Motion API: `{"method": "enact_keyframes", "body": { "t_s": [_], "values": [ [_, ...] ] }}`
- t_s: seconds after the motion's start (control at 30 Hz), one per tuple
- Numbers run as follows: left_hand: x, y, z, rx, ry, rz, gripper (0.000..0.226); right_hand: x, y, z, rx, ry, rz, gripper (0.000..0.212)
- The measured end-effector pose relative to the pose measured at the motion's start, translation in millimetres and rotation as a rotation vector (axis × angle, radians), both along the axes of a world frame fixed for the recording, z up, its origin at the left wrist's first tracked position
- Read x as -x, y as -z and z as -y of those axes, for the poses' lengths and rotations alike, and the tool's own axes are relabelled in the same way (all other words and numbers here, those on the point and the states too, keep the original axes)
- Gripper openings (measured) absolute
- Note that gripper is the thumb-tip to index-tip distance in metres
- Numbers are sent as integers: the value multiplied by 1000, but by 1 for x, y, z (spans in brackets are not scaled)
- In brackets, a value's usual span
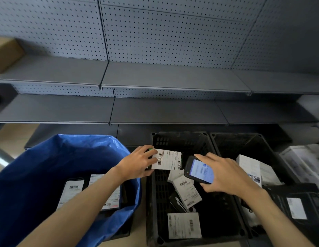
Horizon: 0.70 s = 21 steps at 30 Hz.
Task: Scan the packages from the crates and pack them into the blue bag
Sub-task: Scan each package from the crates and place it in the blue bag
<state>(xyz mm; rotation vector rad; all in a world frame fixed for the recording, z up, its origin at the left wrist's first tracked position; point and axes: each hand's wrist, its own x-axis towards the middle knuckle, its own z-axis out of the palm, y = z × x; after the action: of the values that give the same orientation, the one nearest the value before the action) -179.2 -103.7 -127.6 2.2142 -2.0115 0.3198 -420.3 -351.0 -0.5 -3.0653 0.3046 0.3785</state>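
**A:** What is closest?

**B:** Below the right hand, a flat labelled package lies face up in the middle crate. Just beyond it a tilted white package rests on dark items I cannot make out.

**A:** And on the other side?

**B:** The blue bag stands open, left of and below the left hand. The left forearm crosses over its right rim. A first bagged package and a second bagged package lie in it, labels up.

**A:** What are the hands doing?

**B:** The left hand grips the held package by its left end, with the fingers curled over the edge of the white barcode label. The package hangs over the middle crate's far left part, between the two hands. The right hand holds a phone with the lit blue screen facing up and the fingers wrapped round its right side. The phone's top end is just beside the label's right edge. I cannot tell whether they touch.

**A:** Further out?

**B:** Right of the right hand is a second crate with a white box inside. Beyond both hands run grey shelves backed by pegboard. A cardboard box sits on the upper shelf, far to the left.
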Motion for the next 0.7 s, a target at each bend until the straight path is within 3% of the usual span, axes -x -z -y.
{"method": "enact_keyframes", "body": {
  "t_s": [0.13, 0.3, 0.7],
  "values": [
    [5, -5, 3, 8, -54, -7, 32, 0, 0, 13, -34, -50, 5, 103],
    [11, -20, -14, 124, -212, -149, 34, -10, 14, 31, -160, -79, 48, 102],
    [53, -18, -151, 388, -797, -284, 39, -89, 59, -19, -444, -213, 140, 100]
  ]
}}
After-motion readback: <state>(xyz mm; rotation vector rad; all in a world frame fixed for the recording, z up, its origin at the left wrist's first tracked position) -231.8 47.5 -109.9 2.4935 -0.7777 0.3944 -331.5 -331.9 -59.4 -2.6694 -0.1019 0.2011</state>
